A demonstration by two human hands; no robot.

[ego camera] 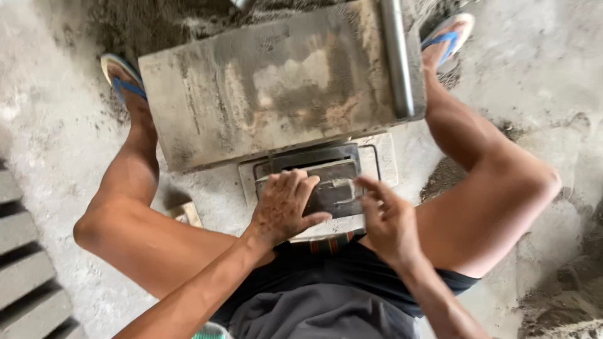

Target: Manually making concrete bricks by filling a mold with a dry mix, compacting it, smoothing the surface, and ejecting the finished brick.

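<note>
You are squatting over a low, pale rectangular mould frame that sits on the grey, sand-strewn concrete floor between your legs. Inside that frame lies a dark grey metal insert block, set into the recess so its top shows just below the pale rim.

Your left hand lies flat on the near left part of the dark block, fingers spread and pressing down, thumb stretched out to the right along its lower edge. Your right hand is just beside it on the right, fingers loosely curled with the fingertips touching the right end of the block; whether they pinch anything there, you cannot tell from this view.

Directly beyond the frame, a large worn, cement-stained rectangular metal lid stands tilted up and away from you, hiding the far part of the mould. A round grey metal bar handle runs along its right edge.

Your feet in blue-strapped flip-flops rest either side of the lid. At the far left, grey concrete blocks lie in a row with dark gaps between them.
</note>
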